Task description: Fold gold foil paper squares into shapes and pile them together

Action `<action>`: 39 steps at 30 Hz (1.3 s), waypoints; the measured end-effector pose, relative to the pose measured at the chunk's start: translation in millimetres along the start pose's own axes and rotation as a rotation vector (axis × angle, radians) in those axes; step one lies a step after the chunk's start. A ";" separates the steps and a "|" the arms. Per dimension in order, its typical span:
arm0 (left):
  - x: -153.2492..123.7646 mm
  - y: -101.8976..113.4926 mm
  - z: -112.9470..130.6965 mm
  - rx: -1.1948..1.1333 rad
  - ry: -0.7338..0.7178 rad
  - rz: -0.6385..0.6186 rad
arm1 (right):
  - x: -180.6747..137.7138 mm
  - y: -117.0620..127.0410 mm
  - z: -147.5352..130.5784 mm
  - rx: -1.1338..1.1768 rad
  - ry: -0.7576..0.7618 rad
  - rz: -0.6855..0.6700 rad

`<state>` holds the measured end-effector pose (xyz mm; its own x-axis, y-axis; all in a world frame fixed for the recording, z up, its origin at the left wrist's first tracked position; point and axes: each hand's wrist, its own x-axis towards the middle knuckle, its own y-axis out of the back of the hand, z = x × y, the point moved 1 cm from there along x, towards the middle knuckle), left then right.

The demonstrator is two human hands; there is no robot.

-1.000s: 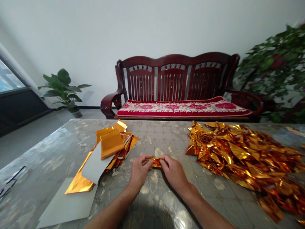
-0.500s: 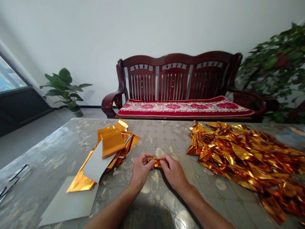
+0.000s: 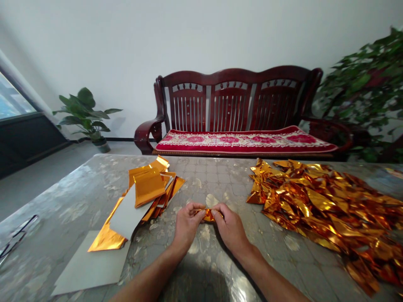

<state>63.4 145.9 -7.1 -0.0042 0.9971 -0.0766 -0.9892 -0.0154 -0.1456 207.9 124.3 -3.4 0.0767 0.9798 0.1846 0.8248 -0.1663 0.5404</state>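
Between my two hands, low over the middle of the table, is a small folded piece of gold foil paper point(image 3: 208, 215). My left hand point(image 3: 188, 221) pinches its left end between thumb and fingers. The right end is gripped the same way by my right hand point(image 3: 228, 222). Fingers hide both ends of the piece. To the left lies a loose stack of gold foil sheets point(image 3: 149, 187), some showing a pale grey back. A big heap of folded gold foil pieces point(image 3: 317, 205) spreads over the right side.
A pale grey sheet point(image 3: 91, 264) lies at the table's front left, with eyeglasses point(image 3: 19, 235) farther left. The patterned table point(image 3: 217, 167) reaches to a dark wooden bench point(image 3: 233, 100) with a red cushion. Potted plants point(image 3: 85, 113) stand on both sides of the room.
Both hands stay in nearly the same place on the foil piece. Its visible middle has altered shape slightly between the thumbs. The stack and the heap are unchanged.
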 end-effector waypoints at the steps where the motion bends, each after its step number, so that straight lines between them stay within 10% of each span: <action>1: -0.1 -0.1 -0.5 0.005 0.008 0.001 | -0.6 -0.6 0.4 -0.006 0.000 0.005; 39: -2.2 -0.7 -3.9 -0.048 0.020 -0.013 | 1.2 -5.9 2.3 0.170 0.003 0.002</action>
<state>64.6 143.4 -10.7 0.0117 0.9955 -0.0945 -0.9811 -0.0069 -0.1936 204.4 126.7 -8.3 0.0767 0.9791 0.1883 0.9076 -0.1468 0.3934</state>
